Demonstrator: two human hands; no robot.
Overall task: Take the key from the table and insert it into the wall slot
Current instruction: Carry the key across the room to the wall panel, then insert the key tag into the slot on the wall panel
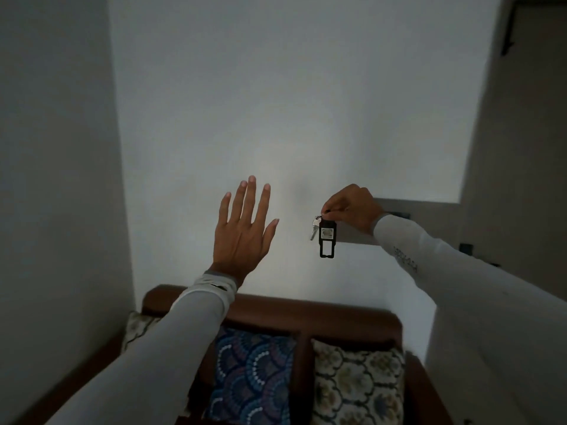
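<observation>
My right hand (pixel 351 208) pinches the ring of a key set in front of the white wall. A small silver key (pixel 314 229) and a black rectangular key tag (pixel 327 237) dangle below the fingers. A grey panel (pixel 356 233) on the wall lies just behind and to the right of that hand; I cannot make out a slot in it. My left hand (pixel 242 234) is raised to the left with its fingers spread, back toward me, holding nothing.
A dark wooden sofa back (pixel 306 311) runs below the hands, with a blue patterned cushion (pixel 254 372) and a floral cushion (pixel 356 381) against it. White walls close in at left and right. A dim passage opens at the far right.
</observation>
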